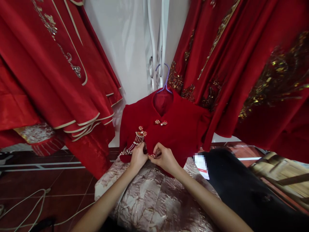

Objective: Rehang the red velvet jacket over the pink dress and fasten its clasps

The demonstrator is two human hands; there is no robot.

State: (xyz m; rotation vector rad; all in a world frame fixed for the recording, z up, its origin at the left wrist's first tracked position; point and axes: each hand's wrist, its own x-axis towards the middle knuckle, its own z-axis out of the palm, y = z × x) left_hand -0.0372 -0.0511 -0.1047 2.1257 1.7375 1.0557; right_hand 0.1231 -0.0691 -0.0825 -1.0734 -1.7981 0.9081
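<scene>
A small red jacket (178, 129) on a purple hanger (166, 80) rests in front of me, its lower part over a shiny patterned fabric (145, 199). Near its collar sits a beaded clasp (161, 122). A beaded brooch with hanging strands (139, 135) lies on the chest. Lower on the front opening, my left hand (139, 157) and my right hand (166, 158) meet at a second beaded clasp (152, 156). Both hands have fingers pinched around it, one from each side. My fingers partly cover that clasp.
Long red embroidered gowns hang at left (79, 96) and right (231, 80). Behind stands a white panel (116, 35). A black surface (231, 180) with a white tag (201, 166) is at right. A pale cable (41, 199) trails over the tiled floor at left.
</scene>
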